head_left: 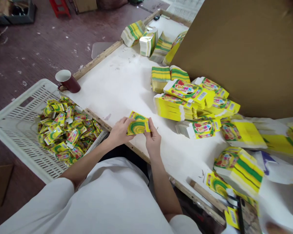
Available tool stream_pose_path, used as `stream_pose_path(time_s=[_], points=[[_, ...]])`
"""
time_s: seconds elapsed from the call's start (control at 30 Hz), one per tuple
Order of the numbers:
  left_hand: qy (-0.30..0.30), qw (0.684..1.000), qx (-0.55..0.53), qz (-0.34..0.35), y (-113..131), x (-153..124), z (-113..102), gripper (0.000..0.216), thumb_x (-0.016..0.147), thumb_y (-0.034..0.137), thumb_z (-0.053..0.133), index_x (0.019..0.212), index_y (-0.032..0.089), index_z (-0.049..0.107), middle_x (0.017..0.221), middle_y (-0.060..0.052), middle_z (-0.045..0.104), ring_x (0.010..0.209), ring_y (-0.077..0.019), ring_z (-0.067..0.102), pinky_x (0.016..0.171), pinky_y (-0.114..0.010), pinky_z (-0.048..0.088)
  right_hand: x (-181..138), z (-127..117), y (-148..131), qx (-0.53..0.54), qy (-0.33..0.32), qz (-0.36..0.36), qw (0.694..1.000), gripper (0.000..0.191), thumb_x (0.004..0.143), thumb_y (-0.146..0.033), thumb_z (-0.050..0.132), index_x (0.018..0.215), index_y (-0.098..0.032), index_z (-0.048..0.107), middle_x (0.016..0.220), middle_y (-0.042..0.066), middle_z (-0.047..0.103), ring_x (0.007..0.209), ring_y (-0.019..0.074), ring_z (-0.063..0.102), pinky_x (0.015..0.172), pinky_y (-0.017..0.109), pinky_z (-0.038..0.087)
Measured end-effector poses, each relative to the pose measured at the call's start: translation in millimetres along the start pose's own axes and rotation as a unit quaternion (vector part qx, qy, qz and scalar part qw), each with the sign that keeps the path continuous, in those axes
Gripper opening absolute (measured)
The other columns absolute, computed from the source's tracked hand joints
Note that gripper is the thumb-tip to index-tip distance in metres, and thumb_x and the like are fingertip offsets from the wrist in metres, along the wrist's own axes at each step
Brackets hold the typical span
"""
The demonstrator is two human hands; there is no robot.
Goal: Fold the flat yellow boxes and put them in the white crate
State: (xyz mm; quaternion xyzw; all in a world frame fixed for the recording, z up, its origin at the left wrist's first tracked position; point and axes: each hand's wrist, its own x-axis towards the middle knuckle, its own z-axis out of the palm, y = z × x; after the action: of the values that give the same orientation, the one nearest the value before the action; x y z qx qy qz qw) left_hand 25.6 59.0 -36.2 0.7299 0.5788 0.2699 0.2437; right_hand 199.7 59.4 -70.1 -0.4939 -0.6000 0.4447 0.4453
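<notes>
Just above the near edge of the white table, I hold a small yellow and green carton (137,126) between my two hands. My left hand (119,132) grips its left end, thumb and fingers closed on it. On the opposite end, my right hand (153,140) pinches the carton near a flap with a barcode. To the right of my hands lie piles of flat, printed yellow cartons (173,105). A white plastic basket (19,125) at my left contains a heap of small folded cartons (73,130).
A maroon mug (69,83) stands at the table's left corner. More carton stacks (147,42) sit along the far side. A large brown cardboard sheet (246,55) rises at the right. A phone (250,214) lies at the near right, beside blurred white material.
</notes>
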Motion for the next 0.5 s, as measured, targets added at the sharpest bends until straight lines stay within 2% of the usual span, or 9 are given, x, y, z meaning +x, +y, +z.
stream_pose_path(time_s=[0.07, 0.13, 0.27, 0.37, 0.43, 0.5], points=[[0.014, 1.0, -0.021, 0.011, -1.1, 0.0, -8.2, 0.051, 0.074, 0.025, 0.075, 0.12, 0.019, 0.055, 0.114, -0.012, 0.062, 0.106, -0.0282, 0.061, 0.092, -0.043, 0.051, 1.4, -3.5, 2.0, -0.026, -0.032, -0.032, 0.999, 0.057, 0.094, -0.04, 0.056, 0.149, -0.028, 0.046, 0.158, 0.009, 0.042, 0.144, 0.0262, 0.044, 0.114, 0.046, 0.043], [0.02, 0.999, -0.032, 0.024, -3.6, 2.1, -14.0, 0.05, 0.072, 0.028, 0.079, 0.117, 0.021, 0.058, 0.111, -0.01, 0.063, 0.105, -0.0267, 0.062, 0.091, -0.04, 0.051, 2.6, -8.1, 2.5, -0.061, -0.058, -0.064, 0.994, 0.046, 0.094, -0.042, 0.057, 0.139, -0.03, 0.058, 0.159, 0.008, 0.041, 0.145, 0.0269, 0.042, 0.114, 0.045, 0.044], [-0.001, 0.999, -0.045, 0.029, -8.2, 8.8, -19.1, 0.055, 0.065, 0.03, 0.084, 0.115, 0.023, 0.062, 0.107, -0.007, 0.066, 0.101, -0.0266, 0.063, 0.089, -0.039, 0.051, 10.0, -25.1, -0.3, -0.072, -0.095, -0.091, 0.989, 0.03, 0.097, -0.041, 0.052, 0.117, -0.03, 0.072, 0.147, 0.008, 0.055, 0.142, 0.0264, 0.047, 0.112, 0.047, 0.044], [-0.007, 0.998, -0.05, 0.038, -7.6, 12.3, -20.1, 0.058, 0.061, 0.029, 0.086, 0.114, 0.023, 0.064, 0.108, -0.008, 0.066, 0.1, -0.0274, 0.063, 0.088, -0.039, 0.05, 16.4, -34.8, -4.6, -0.055, -0.154, -0.096, 0.982, 0.026, 0.092, -0.036, 0.062, 0.114, -0.03, 0.074, 0.141, 0.008, 0.06, 0.137, 0.0272, 0.052, 0.111, 0.047, 0.045], [-0.001, 0.998, -0.042, 0.046, -5.6, 13.0, -20.1, 0.056, 0.063, 0.028, 0.085, 0.115, 0.023, 0.064, 0.11, -0.009, 0.067, 0.102, -0.0282, 0.062, 0.09, -0.04, 0.05, 17.5, -33.2, -7.2, -0.047, -0.144, -0.08, 0.985, 0.029, 0.087, -0.031, 0.07, 0.115, -0.03, 0.074, 0.139, 0.008, 0.061, 0.134, 0.0283, 0.054, 0.11, 0.048, 0.045], [0.012, 0.998, -0.03, 0.046, -4.2, 12.4, -20.2, 0.055, 0.065, 0.026, 0.084, 0.116, 0.022, 0.064, 0.111, -0.01, 0.066, 0.104, -0.0291, 0.061, 0.092, -0.041, 0.049, 16.1, -26.9, -8.6, -0.04, -0.108, -0.068, 0.991, 0.031, 0.084, -0.027, 0.072, 0.115, -0.03, 0.074, 0.14, 0.009, 0.061, 0.135, 0.0289, 0.053, 0.11, 0.048, 0.046]])
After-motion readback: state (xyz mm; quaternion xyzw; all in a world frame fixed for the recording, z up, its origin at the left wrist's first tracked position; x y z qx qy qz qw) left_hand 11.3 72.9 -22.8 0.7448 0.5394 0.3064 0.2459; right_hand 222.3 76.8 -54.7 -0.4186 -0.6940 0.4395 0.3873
